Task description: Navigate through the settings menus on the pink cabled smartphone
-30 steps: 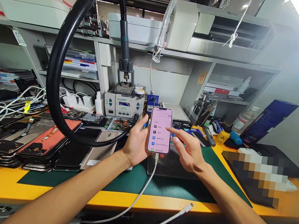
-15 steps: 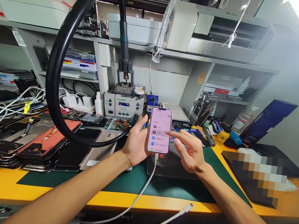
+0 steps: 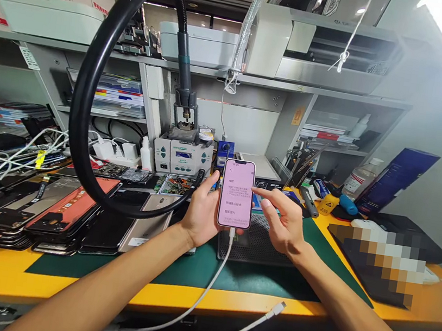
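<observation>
A smartphone with a lit pinkish screen stands tilted up in my left hand, whose thumb runs along its left edge while the other fingers go behind it. A white charging cable is plugged into the phone's bottom end. My right hand holds nothing. Its index finger reaches out to the screen's right edge, the thumb is apart, and the other fingers are partly hidden. Below the phone lies a dark perforated plate on the green mat.
Stacked phones and screen parts fill the left bench. A thick black hose loops over them from the hot-air station. A loose cable plug hangs before the front edge. Right are a yellow bottle and a dark flat pad.
The phone's screen has switched from a list with coloured icons to a page of text lines. My right index finger has drawn slightly right and up; my left hand keeps its hold.
</observation>
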Action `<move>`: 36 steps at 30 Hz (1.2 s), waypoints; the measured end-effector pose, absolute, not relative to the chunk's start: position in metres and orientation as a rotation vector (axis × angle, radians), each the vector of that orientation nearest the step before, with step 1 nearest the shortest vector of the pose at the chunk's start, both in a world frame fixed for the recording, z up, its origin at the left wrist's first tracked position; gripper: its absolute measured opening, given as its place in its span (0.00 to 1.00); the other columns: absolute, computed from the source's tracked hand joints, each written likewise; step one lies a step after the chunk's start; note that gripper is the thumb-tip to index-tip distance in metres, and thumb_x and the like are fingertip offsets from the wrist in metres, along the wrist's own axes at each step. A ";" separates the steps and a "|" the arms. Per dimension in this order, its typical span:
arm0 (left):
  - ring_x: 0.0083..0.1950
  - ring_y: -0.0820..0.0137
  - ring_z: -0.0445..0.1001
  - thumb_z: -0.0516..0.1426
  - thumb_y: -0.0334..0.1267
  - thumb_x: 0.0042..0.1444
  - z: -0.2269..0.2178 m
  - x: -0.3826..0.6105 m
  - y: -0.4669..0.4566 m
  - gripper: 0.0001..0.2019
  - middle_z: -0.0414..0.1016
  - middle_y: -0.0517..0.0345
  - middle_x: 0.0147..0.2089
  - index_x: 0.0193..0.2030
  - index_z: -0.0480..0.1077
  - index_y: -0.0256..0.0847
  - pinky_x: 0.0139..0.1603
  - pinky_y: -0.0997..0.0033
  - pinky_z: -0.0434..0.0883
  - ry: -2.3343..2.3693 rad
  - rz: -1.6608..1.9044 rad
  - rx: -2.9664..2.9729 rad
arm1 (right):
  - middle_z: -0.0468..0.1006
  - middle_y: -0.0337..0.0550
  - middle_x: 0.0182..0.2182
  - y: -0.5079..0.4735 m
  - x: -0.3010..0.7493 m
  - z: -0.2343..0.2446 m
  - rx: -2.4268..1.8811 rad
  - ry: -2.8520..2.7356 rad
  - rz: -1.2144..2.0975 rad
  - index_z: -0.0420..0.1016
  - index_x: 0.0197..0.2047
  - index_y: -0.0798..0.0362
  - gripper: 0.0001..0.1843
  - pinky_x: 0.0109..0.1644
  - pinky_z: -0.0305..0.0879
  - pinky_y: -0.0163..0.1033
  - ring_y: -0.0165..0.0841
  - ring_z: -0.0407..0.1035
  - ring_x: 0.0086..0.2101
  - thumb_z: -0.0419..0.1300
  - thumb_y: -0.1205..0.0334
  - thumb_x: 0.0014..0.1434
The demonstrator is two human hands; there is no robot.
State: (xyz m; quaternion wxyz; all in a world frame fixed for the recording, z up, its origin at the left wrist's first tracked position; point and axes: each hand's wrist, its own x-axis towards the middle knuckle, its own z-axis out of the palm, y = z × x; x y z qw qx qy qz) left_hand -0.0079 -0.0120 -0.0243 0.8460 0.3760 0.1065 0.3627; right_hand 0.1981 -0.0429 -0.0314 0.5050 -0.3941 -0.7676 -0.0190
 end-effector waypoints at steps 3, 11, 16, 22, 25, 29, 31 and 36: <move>0.40 0.55 0.79 0.44 0.65 0.69 -0.025 -0.007 -0.012 0.38 0.78 0.34 0.54 0.67 0.71 0.33 0.34 0.57 0.77 0.217 0.762 0.791 | 0.71 0.43 0.30 -0.042 0.198 -0.031 -0.952 -1.869 -0.167 0.81 0.54 0.53 0.19 0.34 0.64 0.43 0.35 0.67 0.31 0.51 0.59 0.72; 0.43 0.55 0.80 0.43 0.62 0.70 -0.024 -0.005 -0.015 0.36 0.79 0.38 0.53 0.68 0.70 0.36 0.37 0.60 0.77 0.230 0.789 0.761 | 0.68 0.54 0.56 -0.047 0.186 -0.029 -0.964 -1.990 -0.493 0.81 0.55 0.45 0.17 0.62 0.63 0.65 0.51 0.62 0.59 0.58 0.59 0.66; 0.50 0.52 0.80 0.46 0.62 0.70 -0.025 -0.005 -0.015 0.36 0.79 0.38 0.55 0.71 0.68 0.37 0.46 0.58 0.77 0.251 0.816 0.722 | 0.61 0.51 0.66 -0.054 0.175 -0.031 -0.886 -2.084 -0.458 0.78 0.58 0.41 0.20 0.68 0.58 0.70 0.56 0.53 0.68 0.61 0.58 0.63; 0.48 0.52 0.80 0.42 0.61 0.71 -0.023 -0.005 -0.016 0.36 0.79 0.37 0.54 0.71 0.68 0.36 0.44 0.55 0.78 0.213 0.790 0.744 | 0.68 0.52 0.59 -0.052 0.183 -0.030 -0.875 -1.916 -0.537 0.79 0.55 0.43 0.19 0.65 0.62 0.70 0.55 0.60 0.63 0.59 0.63 0.62; 0.46 0.52 0.80 0.40 0.61 0.71 -0.022 -0.004 -0.017 0.37 0.79 0.37 0.53 0.69 0.69 0.35 0.42 0.55 0.79 0.220 0.790 0.752 | 0.68 0.53 0.57 -0.050 0.185 -0.029 -0.915 -1.896 -0.566 0.79 0.55 0.46 0.18 0.65 0.61 0.70 0.55 0.60 0.62 0.58 0.63 0.63; 0.45 0.54 0.81 0.43 0.61 0.71 -0.024 -0.003 -0.017 0.35 0.80 0.39 0.52 0.69 0.69 0.37 0.43 0.57 0.79 0.217 0.784 0.755 | 0.64 0.52 0.63 -0.047 0.179 -0.030 -0.982 -1.965 -0.534 0.78 0.58 0.44 0.19 0.68 0.57 0.70 0.57 0.54 0.67 0.59 0.60 0.65; 0.44 0.55 0.81 0.44 0.60 0.71 -0.025 -0.003 -0.017 0.34 0.80 0.40 0.51 0.69 0.69 0.37 0.43 0.58 0.79 0.229 0.784 0.752 | 0.60 0.51 0.67 -0.046 0.174 -0.030 -1.011 -2.005 -0.518 0.77 0.60 0.43 0.20 0.71 0.52 0.72 0.58 0.49 0.70 0.58 0.58 0.66; 0.44 0.55 0.81 0.43 0.60 0.71 -0.025 -0.002 -0.017 0.35 0.80 0.39 0.51 0.70 0.68 0.35 0.44 0.58 0.78 0.254 0.784 0.735 | 0.56 0.51 0.71 -0.042 0.173 -0.029 -1.027 -2.058 -0.488 0.75 0.64 0.43 0.22 0.72 0.48 0.74 0.58 0.45 0.73 0.57 0.55 0.68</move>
